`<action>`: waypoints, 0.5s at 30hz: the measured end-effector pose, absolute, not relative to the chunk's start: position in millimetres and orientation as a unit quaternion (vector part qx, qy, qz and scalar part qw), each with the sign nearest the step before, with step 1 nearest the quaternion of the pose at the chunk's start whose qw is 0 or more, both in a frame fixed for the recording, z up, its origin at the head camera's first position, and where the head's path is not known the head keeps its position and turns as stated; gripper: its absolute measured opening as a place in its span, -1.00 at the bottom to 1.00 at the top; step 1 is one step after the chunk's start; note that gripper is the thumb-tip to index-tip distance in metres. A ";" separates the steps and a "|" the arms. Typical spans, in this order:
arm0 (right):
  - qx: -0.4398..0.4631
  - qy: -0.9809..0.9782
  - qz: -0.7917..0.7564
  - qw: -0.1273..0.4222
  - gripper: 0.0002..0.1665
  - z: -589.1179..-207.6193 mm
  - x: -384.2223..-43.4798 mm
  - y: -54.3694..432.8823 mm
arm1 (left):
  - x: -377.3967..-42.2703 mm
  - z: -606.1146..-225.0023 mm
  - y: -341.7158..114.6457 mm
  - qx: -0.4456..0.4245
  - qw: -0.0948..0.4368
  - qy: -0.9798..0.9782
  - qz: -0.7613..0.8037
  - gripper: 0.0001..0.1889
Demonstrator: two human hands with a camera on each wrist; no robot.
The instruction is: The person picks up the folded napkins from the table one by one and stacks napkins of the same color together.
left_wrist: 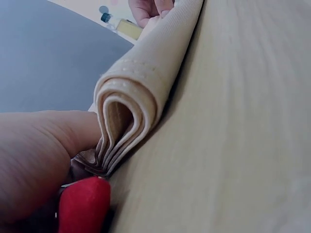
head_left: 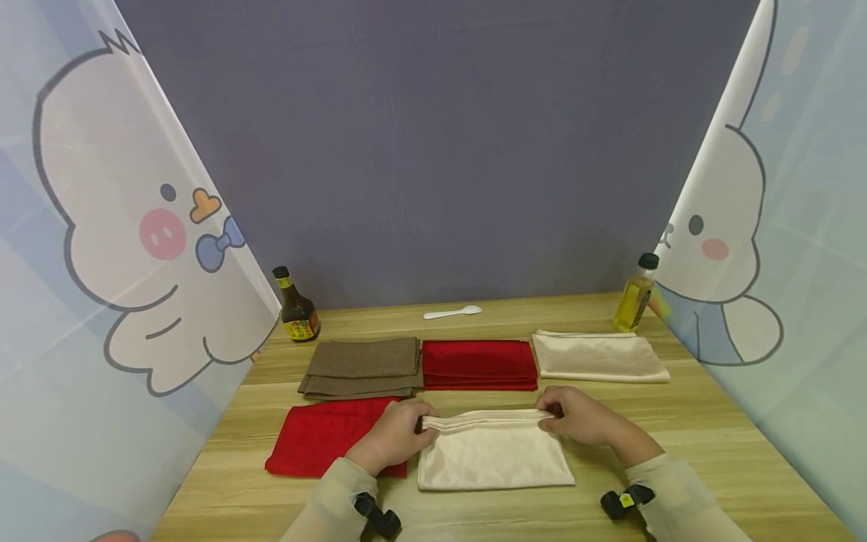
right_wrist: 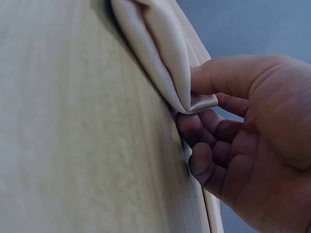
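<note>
From where I stand, the folded front cream cloth [head_left: 496, 461] rests on the table [head_left: 501, 521] between both hands. The left hand [head_left: 400, 430] pinches its far left corner, though its fingertips beyond the fold are partly hidden. The right hand [head_left: 584, 415] pinches the far right corner, thumb opposing fingers. Holding both ends of one edge probably keeps the stacked layers aligned. The front red cloth [head_left: 318, 440] lies just left. Behind, the brown cloth [head_left: 366, 360], rear red cloth [head_left: 478, 363] and rear cream cloth [head_left: 599, 357] form a row, apparently set back for working room.
</note>
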State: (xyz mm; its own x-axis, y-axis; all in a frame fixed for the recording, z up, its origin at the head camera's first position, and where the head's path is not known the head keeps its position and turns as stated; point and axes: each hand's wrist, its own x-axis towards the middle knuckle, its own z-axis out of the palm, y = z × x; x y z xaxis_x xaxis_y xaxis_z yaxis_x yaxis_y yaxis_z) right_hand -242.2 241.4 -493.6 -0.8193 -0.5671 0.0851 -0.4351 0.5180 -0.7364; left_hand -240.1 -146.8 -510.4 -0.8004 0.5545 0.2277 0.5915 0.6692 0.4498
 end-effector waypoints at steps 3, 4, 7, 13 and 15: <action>-0.286 0.870 -0.394 0.081 -0.92 -494.3 -243.1 241.5 | -239.5 -510.9 -146.1 -0.319 0.054 -0.909 -0.262 -0.91; -0.284 0.870 -0.394 0.080 -0.92 -494.6 -243.4 241.6 | -239.5 -510.7 -145.9 -0.319 0.058 -0.907 -0.269 -0.91; -0.280 0.872 -0.393 0.080 -0.93 -496.4 -244.3 242.1 | -240.2 -511.2 -145.4 -0.310 0.058 -0.901 -0.297 -0.88; -0.276 0.872 -0.396 0.078 -0.92 -500.4 -246.1 243.0 | -240.8 -510.4 -145.9 -0.289 0.019 -0.889 -0.354 -0.84; -0.277 0.871 -0.398 0.073 -0.90 -500.6 -246.2 243.2 | -240.8 -510.1 -146.0 -0.280 0.003 -0.885 -0.372 -0.85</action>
